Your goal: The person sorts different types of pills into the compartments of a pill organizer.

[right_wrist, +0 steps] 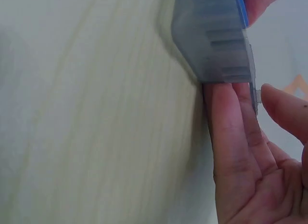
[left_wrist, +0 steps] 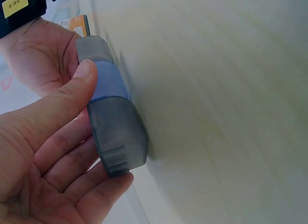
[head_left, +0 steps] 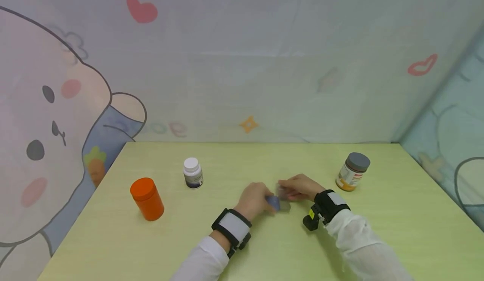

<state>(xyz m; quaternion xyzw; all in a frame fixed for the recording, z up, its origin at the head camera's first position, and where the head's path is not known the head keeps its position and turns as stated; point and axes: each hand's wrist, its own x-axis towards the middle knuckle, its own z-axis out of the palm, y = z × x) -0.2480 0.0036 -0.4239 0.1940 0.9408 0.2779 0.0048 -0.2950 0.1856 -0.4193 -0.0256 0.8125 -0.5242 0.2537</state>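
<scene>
A small box-like plastic case (left_wrist: 119,127) of smoky see-through grey has a blue band across it. My left hand (head_left: 254,199) grips this case (head_left: 273,203), the thumb (left_wrist: 79,82) pressed on the blue part and the fingers behind. From the opposite side, my right hand (head_left: 303,186) pinches a thin clear flap at the case's end. In the right wrist view the thumb (right_wrist: 284,108) meets a little tab on that flap, while the fingers (right_wrist: 228,127) lie under the end of the case. The case is close to the tabletop.
An orange jar (head_left: 148,201) stands on the left of the pale yellow table (head_left: 143,256). Behind it to the right is a white-capped bottle (head_left: 193,174). A grey-lidded jar (head_left: 353,172) is beyond my right hand. A printed curtain (head_left: 242,62) hangs behind the table.
</scene>
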